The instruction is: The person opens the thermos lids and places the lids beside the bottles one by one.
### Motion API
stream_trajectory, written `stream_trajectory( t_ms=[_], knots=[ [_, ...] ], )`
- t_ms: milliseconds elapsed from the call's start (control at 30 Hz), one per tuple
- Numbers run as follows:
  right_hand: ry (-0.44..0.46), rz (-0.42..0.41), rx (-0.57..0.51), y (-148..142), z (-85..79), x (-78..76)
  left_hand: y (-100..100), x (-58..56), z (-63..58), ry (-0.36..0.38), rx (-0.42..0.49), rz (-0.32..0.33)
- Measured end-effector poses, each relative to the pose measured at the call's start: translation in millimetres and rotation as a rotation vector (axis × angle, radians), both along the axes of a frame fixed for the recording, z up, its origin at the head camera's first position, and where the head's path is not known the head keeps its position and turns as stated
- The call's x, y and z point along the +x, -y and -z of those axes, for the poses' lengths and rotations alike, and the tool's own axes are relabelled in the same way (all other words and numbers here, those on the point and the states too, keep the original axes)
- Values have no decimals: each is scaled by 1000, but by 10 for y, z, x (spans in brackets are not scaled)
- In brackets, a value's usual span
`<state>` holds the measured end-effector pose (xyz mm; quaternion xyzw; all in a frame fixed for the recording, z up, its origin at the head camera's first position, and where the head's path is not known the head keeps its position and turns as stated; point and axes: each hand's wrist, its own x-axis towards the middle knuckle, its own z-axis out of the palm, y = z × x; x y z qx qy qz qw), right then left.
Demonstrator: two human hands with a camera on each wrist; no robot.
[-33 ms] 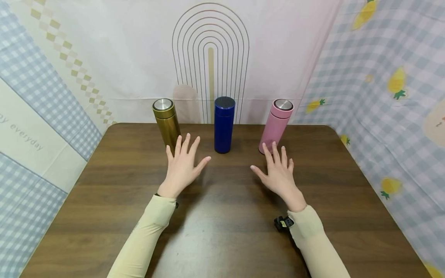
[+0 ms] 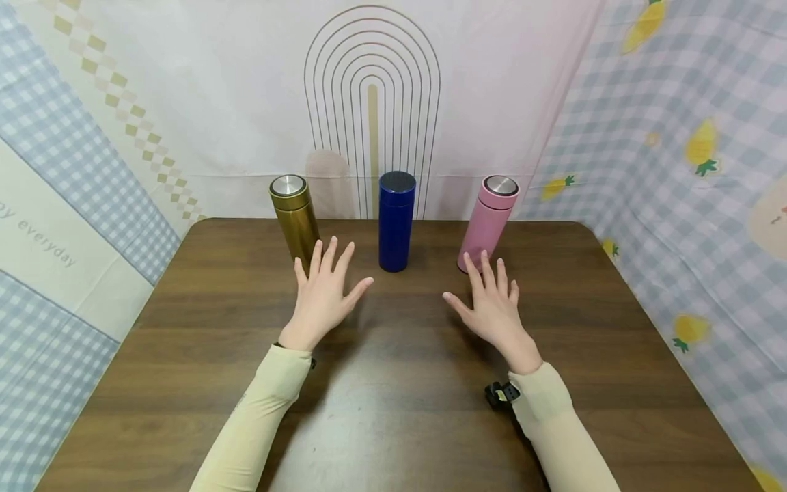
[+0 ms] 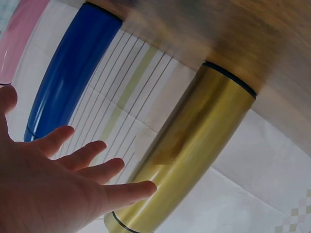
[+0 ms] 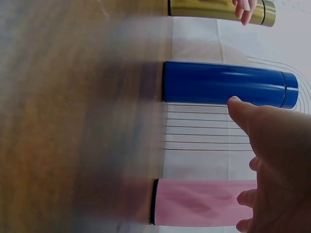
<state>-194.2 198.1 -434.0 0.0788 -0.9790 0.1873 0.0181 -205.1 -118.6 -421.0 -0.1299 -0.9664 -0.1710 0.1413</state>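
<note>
Three thermos flasks stand upright in a row toward the back of a wooden table: a gold flask (image 2: 296,225) on the left, a blue flask (image 2: 395,236) in the middle, a pink flask (image 2: 486,229) on the right. My left hand (image 2: 321,297) is spread in front of the gold flask, its fingertips overlapping the flask's lower part in the head view. Fingers splayed, my right hand (image 2: 494,314) hovers before the pink flask. Both hands hold nothing. In the right wrist view, the thumb overlaps the blue flask (image 4: 218,82).
The brown table (image 2: 381,410) ends behind the flasks at a white cloth (image 2: 246,89) with line arches. A checked cloth (image 2: 652,198) with pineapple prints hangs on the right. A black strapped device (image 2: 501,394) sits at the right wrist.
</note>
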Motion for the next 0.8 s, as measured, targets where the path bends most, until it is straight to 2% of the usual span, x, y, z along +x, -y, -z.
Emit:
stream_trajectory(
  t_ms=[367,633,800],
  knots=[
    [-25,-12,-36,21,-6,1,30,-20,-73,-11,33,-5],
    [-132,-14,-152,3,-66,-16,62,-53,-179,-42,68,-2],
    [-183,8,-236,14,-116,-42,64,-92,-219,-58,121,37]
  ],
)
